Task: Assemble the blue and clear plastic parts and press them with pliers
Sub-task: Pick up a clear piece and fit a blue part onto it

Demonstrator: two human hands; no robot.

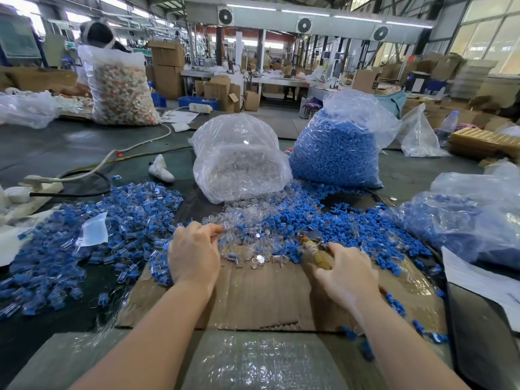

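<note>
Head view: left hand is reaching into the clear parts, fingers curled, grip unclear; right hand is gripping the pliers on the cardboard; blue parts are lying just beyond, spilled across the table

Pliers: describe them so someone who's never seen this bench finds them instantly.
Start at the flattened cardboard sheet in front of the person. At its right side the right hand grips the pliers, which point toward the loose blue parts. Their worn tan-wrapped handle sets them apart from the blue and clear plastic around them.
</note>
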